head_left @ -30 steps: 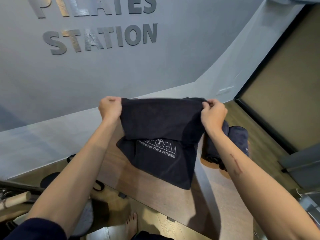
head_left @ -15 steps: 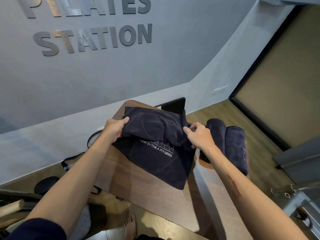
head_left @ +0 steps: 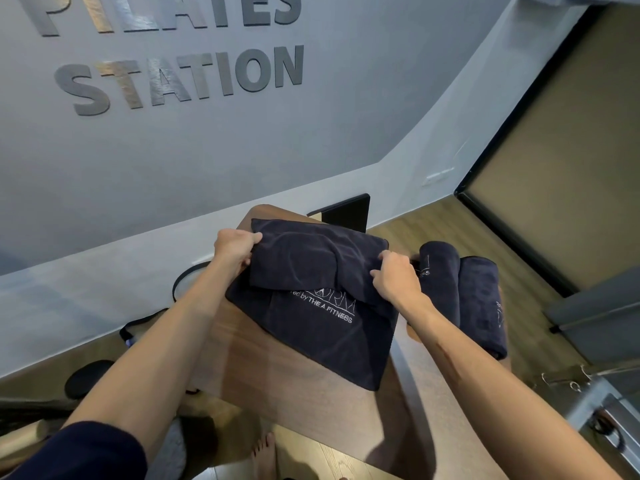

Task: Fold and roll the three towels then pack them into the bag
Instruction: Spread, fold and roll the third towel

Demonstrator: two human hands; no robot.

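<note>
Three dark towels show: one flat towel (head_left: pixel 322 327) (white lettering reading "THE A FITNESS") lies on the wooden table (head_left: pixel 277 386), its folded-over top layer pinched at either edge by the left hand (head_left: pixel 235 249) and right hand (head_left: pixel 394 280), while two rolled towels (head_left: pixel 464 292) lie side by side just right.

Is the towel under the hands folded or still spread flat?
Partly folded: the towel has its far part doubled over toward the logo, held at each side by the left hand and right hand.
</note>
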